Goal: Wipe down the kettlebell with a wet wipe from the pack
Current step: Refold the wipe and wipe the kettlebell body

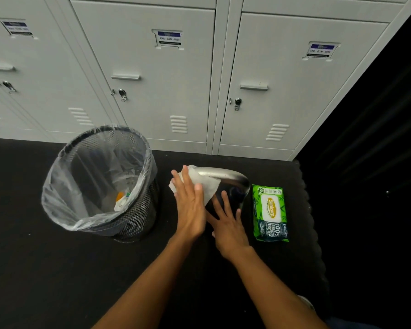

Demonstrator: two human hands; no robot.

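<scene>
Two bare forearms coming in from bottom edge, over black floor mat [45, 269].

Right hand [228, 224]: fingers [224, 198] spread and open, flat on dark kettlebell [235, 186] body, gripping nothing. Body itself nearly lost against black mat, outline hard to tell.

Left hand [190, 205]: fingers extended, mostly flat, pressing white wipe [205, 186] against left end of kettlebell handle. Not a closed fist; thumb side hidden, so cannot tell whether wipe is pinched or just pressed. Wipe draped over handle, hanging down toward body, touching both hand and metal.

Kettlebell position: on mat, centre of view, between bin and pack. Shiny metal handle arches from under wipe across to right, curving down just beside pack.

Pack [269, 213]: green wet-wipe pack, lying flat on mat just right of kettlebell, label up, long side running away from camera. Cannot tell if flap is open.

Bin [100, 184]: black mesh, clear liner folded over rim, left of kettlebell, close to left hand but apart. Some scraps at bottom, white and orange.

Behind: row of grey lockers [166, 79], doors shut, labels near top, latches, vents low. Dark area to far right.
</scene>
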